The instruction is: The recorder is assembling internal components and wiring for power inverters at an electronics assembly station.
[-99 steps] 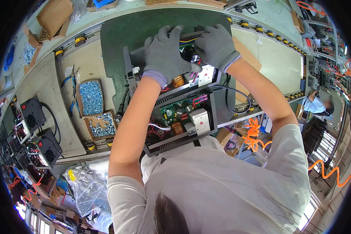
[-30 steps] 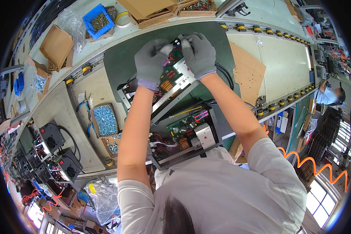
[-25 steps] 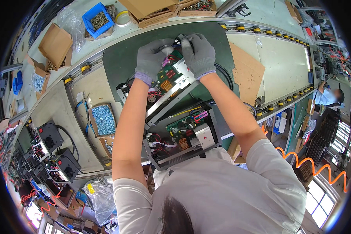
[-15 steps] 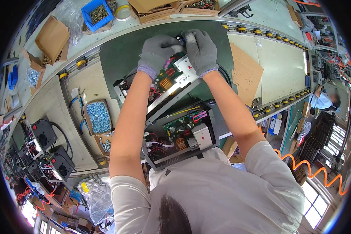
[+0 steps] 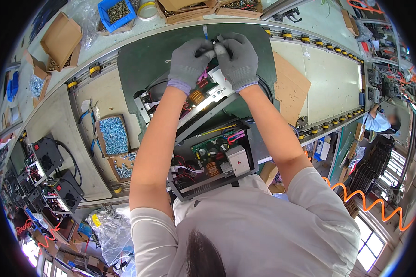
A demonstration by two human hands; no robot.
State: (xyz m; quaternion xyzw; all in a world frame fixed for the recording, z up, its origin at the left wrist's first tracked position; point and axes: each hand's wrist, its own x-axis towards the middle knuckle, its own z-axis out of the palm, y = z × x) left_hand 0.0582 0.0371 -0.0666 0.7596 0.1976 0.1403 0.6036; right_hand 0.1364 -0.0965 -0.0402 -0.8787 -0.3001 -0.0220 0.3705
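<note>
Both my hands wear grey gloves and meet over the far end of an opened electronic unit, which has a circuit board, copper coil and silver metal plate. My left hand is closed, its fingertips pinched beside those of my right hand. The right hand is closed too, at a small dark part that the fingers mostly hide. A thin blue-tipped piece stands up just beyond the left fingers. Nearer to me, a second opened unit rests tilted against my lap, with a white metal box and pink connectors inside.
A green mat lies under the far unit. On the left are a box of bluish screws, pliers and finished-looking black units. A blue bin stands at the back; roller tracks and cardboard lie right.
My left fingers have drawn in toward the right hand's fingertips. The blue-tipped piece now shows beyond them. My right hand stays in nearly the same place.
</note>
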